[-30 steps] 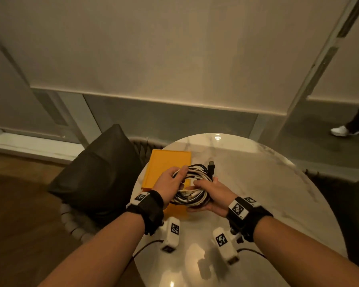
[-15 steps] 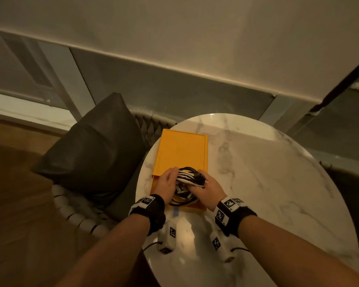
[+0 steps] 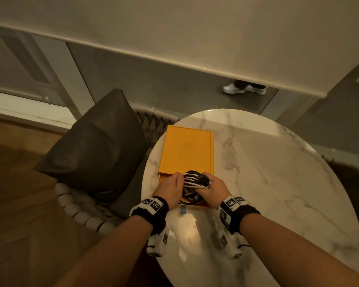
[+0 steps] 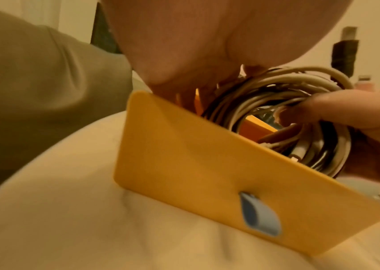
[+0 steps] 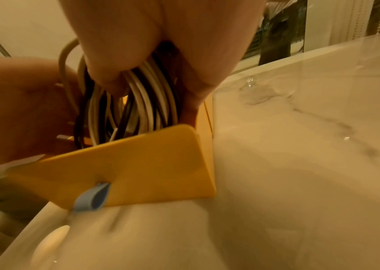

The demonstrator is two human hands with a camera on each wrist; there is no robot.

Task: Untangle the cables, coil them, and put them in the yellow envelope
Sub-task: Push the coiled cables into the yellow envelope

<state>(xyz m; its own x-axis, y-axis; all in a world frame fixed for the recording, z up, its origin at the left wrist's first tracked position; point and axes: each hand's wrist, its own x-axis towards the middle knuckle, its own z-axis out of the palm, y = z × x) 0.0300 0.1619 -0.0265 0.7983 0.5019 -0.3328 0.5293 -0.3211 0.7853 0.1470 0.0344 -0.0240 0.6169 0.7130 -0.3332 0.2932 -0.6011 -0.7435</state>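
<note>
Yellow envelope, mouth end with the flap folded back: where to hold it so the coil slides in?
Judging by its pose, pinch the yellow envelope's upper mouth edge, coming from the near open end. It lies flat on the round marble table, flap folded toward the wrists, and the black-and-white cable coil is only half in.

A coil of white and black cables (image 3: 195, 180) is gripped from both sides, the left hand (image 3: 168, 188) at one edge and the right hand (image 3: 216, 188) at the other, its lower loops sunk behind the raised flap of the yellow envelope (image 3: 188, 150). The envelope is laid flat beyond the grip, its open mouth directly beneath the coil. A small blue tab (image 4: 259, 214) is fixed to the flap's outer face, below the grip.
</note>
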